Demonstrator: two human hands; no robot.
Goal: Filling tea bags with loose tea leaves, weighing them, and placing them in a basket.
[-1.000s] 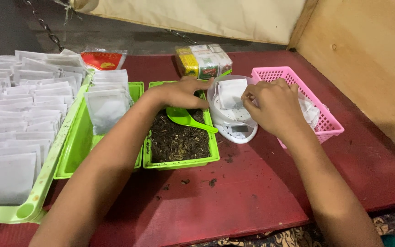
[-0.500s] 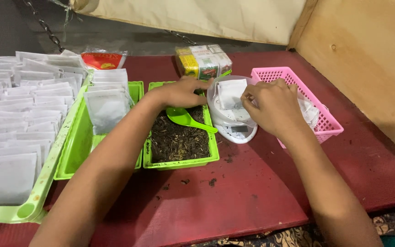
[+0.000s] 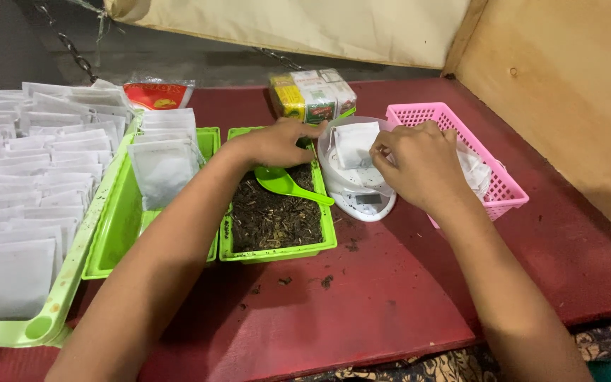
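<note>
Unmoved green spoon (image 3: pixel 286 185), handle rightward, lengthwise.

Small home packing workshop: rows of filled white sachets (image 3: pixel 15 184), loose tea tray (image 3: pixel 277 212), scale (image 3: pixel 358 201) (makeshift, plywood wall).

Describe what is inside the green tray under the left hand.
The green tray holds dark loose dried leaves, with a green plastic spoon lying on them. The left hand covers the tray's far end, so what lies there cannot be seen.
</note>
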